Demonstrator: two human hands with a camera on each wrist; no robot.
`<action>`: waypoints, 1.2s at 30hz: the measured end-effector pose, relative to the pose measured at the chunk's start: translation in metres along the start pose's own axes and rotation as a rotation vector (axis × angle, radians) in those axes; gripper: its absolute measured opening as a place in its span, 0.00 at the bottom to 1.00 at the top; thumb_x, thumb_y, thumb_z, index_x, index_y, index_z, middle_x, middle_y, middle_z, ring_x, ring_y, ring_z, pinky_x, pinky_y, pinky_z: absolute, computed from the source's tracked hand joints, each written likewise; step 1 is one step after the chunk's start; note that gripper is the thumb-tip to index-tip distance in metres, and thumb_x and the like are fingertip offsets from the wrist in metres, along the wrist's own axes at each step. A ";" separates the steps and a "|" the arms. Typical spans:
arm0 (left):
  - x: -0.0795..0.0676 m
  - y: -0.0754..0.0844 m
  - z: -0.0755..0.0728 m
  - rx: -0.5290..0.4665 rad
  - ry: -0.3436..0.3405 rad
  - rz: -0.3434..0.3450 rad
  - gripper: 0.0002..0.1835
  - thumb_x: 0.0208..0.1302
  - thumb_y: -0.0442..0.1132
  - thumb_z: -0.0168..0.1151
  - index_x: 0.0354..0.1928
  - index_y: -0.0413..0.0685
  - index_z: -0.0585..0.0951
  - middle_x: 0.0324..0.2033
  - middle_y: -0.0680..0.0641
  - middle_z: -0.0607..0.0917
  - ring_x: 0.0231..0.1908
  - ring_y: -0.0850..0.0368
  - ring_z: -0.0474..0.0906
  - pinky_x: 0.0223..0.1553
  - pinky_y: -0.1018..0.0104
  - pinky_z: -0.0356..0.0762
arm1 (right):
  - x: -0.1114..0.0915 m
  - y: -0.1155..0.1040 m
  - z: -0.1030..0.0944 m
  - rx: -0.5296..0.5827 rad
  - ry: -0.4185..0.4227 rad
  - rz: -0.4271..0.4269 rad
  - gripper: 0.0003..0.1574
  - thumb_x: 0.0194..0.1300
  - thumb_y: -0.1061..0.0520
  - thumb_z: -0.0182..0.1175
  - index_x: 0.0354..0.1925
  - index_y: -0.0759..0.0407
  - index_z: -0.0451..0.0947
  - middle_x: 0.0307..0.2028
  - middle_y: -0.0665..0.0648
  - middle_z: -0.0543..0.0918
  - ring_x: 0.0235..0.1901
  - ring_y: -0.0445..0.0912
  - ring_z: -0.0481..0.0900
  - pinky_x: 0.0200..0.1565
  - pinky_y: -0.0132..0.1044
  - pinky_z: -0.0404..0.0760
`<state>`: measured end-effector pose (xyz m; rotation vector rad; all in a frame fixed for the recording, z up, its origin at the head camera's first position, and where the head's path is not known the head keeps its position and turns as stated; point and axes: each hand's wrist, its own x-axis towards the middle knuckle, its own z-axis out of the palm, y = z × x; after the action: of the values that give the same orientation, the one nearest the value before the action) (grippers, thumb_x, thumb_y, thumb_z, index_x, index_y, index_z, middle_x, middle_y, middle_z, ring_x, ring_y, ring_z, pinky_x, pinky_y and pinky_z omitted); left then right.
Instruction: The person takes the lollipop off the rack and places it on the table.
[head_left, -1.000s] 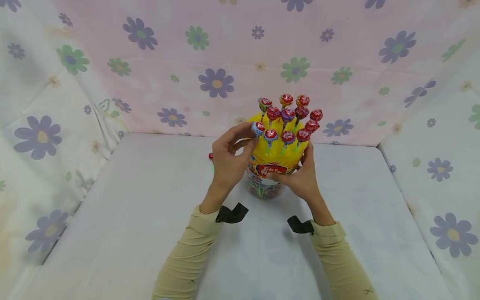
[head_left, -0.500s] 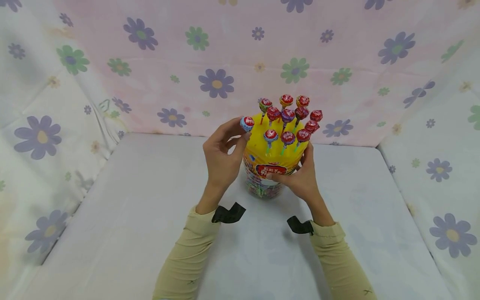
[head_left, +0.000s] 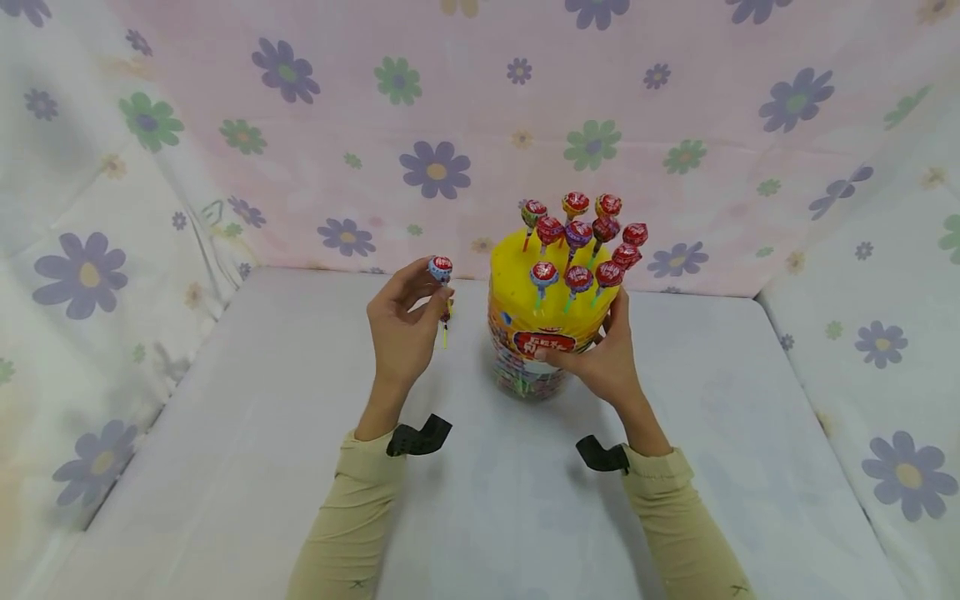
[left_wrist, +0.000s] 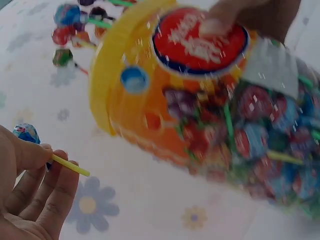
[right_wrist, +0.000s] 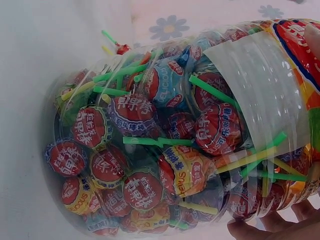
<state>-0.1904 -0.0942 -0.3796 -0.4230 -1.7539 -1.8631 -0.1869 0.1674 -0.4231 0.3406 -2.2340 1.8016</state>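
My left hand (head_left: 401, 333) pinches a blue-wrapped lollipop (head_left: 440, 268), held upright to the left of the jar. In the left wrist view its yellow stick (left_wrist: 72, 166) pokes out past the fingers. A big clear jar (head_left: 528, 379) with a yellow lid (head_left: 513, 283) stands on the table, gripped at its right side by my right hand (head_left: 600, 358), thumb on the red label. Several wrapped lollipops (head_left: 578, 236) stand upright in the lid. Through the jar's wall, many more lollipops (right_wrist: 142, 191) show in the right wrist view.
Loose lollipops (right_wrist: 122, 48) lie on the table beyond the jar, mostly hidden behind my left hand in the head view. The white tabletop (head_left: 247, 433) ends at a flowered cloth backdrop (head_left: 337, 167), with cloth sides left and right.
My left hand has moved left and slightly down, carrying the blue lollipop away from the lid's left edge. The right hand and jar have stayed in place.
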 end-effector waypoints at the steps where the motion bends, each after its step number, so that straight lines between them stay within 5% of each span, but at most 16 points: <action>1: 0.000 -0.003 -0.004 0.011 0.005 -0.021 0.22 0.61 0.19 0.65 0.58 0.28 0.79 0.43 0.38 0.85 0.40 0.62 0.86 0.42 0.70 0.87 | 0.000 -0.002 0.000 0.002 0.000 0.003 0.68 0.50 0.67 0.79 0.77 0.47 0.48 0.70 0.55 0.67 0.69 0.51 0.67 0.68 0.61 0.71; 8: -0.005 -0.028 -0.028 0.105 0.012 -0.151 0.21 0.62 0.20 0.64 0.59 0.29 0.79 0.42 0.30 0.84 0.37 0.64 0.86 0.39 0.75 0.86 | -0.004 -0.028 0.001 -0.003 -0.009 0.021 0.64 0.52 0.66 0.77 0.76 0.54 0.48 0.69 0.62 0.66 0.69 0.57 0.66 0.68 0.66 0.69; 18: -0.016 -0.064 -0.054 0.291 0.049 -0.406 0.21 0.63 0.21 0.64 0.59 0.31 0.79 0.45 0.29 0.85 0.44 0.34 0.85 0.32 0.81 0.82 | 0.001 0.003 0.000 -0.005 0.003 0.008 0.66 0.52 0.64 0.78 0.76 0.42 0.49 0.68 0.48 0.68 0.68 0.46 0.67 0.69 0.61 0.70; 24: -0.017 -0.091 -0.061 0.404 0.022 -0.588 0.22 0.65 0.26 0.65 0.61 0.33 0.79 0.48 0.31 0.85 0.46 0.37 0.86 0.32 0.81 0.82 | 0.000 0.004 0.000 0.006 0.005 0.000 0.65 0.51 0.65 0.78 0.76 0.41 0.50 0.67 0.47 0.69 0.68 0.47 0.67 0.69 0.60 0.70; 32: -0.014 -0.123 -0.064 0.561 0.005 -0.595 0.20 0.65 0.28 0.65 0.59 0.31 0.79 0.47 0.31 0.86 0.47 0.38 0.86 0.48 0.51 0.87 | 0.000 0.003 0.000 0.014 0.003 0.000 0.67 0.51 0.65 0.79 0.76 0.44 0.49 0.68 0.51 0.68 0.68 0.50 0.67 0.68 0.61 0.71; 36: -0.012 -0.133 -0.062 0.594 0.007 -0.569 0.20 0.62 0.27 0.65 0.57 0.28 0.80 0.44 0.30 0.87 0.45 0.37 0.86 0.49 0.46 0.85 | 0.000 0.004 -0.001 0.013 0.000 0.010 0.68 0.49 0.66 0.79 0.77 0.46 0.48 0.69 0.53 0.68 0.68 0.49 0.67 0.68 0.60 0.71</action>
<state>-0.2492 -0.1524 -0.5010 0.3439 -2.4730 -1.5376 -0.1882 0.1694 -0.4265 0.3323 -2.2287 1.8215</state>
